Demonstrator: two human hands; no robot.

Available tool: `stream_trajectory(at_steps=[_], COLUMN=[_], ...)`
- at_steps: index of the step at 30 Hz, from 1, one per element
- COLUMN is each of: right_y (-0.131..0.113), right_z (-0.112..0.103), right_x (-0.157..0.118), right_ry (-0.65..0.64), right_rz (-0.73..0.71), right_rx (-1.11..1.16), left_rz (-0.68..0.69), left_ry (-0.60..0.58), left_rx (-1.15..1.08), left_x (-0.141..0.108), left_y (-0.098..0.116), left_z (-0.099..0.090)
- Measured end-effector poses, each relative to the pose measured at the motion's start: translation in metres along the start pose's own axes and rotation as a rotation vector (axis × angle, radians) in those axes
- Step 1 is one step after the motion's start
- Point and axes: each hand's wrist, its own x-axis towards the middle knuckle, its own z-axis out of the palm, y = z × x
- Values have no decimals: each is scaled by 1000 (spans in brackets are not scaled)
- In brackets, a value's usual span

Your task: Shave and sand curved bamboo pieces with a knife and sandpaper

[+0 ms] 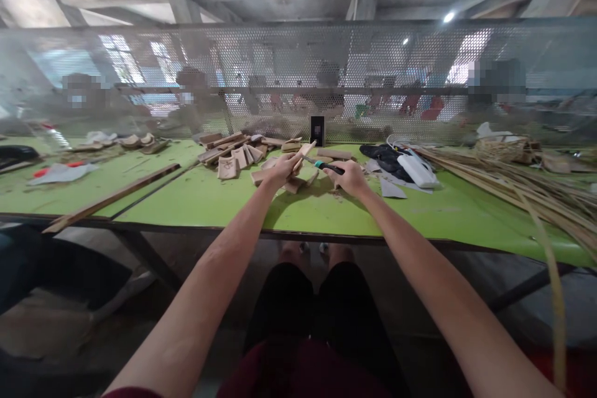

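Observation:
My left hand (285, 169) is closed round a pale piece of bamboo (306, 149) whose far end points up and away from me. In my right hand (352, 177) is a knife with a black and teal handle (330, 166). Its thin blade reaches left to the bamboo piece, close to my left fingers; whether it cuts in, I cannot tell. Beneath and around the hands lie loose bamboo pieces (293, 185). A larger heap of cut pieces (240, 155) spreads to the left of my left hand.
The green table (224, 202) ends at a perforated metal screen (284, 74), where a black phone-like object (317, 130) stands. Dark cloth (385, 161) and a white object (417, 169) lie right. Long bamboo strips (508, 183) overhang the right edge; a wooden strip (116, 196) lies left.

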Motion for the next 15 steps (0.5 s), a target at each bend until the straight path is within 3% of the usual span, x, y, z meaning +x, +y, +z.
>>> stream_trajectory(at_steps=[7, 15], right_y=[-3, 12], right_z=[3, 3], right_x=[-1, 0], right_ry=[12, 149], right_rz=[-10, 104], right_rx=[-73, -37], left_rz=[25, 55], left_ry=[2, 38], left_rx=[38, 92], left_x=[-1, 2], left_y=[-3, -8], left_z=[-2, 3])
